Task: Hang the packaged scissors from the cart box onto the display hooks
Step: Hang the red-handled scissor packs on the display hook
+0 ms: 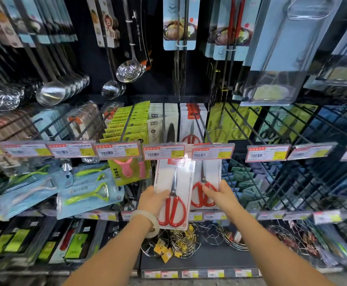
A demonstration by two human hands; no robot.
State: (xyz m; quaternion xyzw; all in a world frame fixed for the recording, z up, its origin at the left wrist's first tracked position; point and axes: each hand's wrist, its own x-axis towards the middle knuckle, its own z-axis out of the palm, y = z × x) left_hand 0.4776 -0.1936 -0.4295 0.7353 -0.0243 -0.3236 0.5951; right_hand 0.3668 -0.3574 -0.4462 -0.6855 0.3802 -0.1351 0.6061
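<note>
- Big display wall [240, 120] full of hooks and price tags [164, 151].
- Two flat scissors packs, side by side, just under the tags.
- Left pack [173, 190]: gripped at its edge by left hand [153, 198].
- Right pack [206, 182]: pinched low by right hand [221, 195].
- Probably light, stiff, slippery plastic; best held by the card edges.

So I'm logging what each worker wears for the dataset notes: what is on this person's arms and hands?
Both forearms are bare, with no sleeves in view and no gloves on either hand. The left hand has a pale, smooth bangle at the wrist, with a roll of clear tape ringed round the wrist just behind it. The right hand and its wrist carry nothing.
</note>
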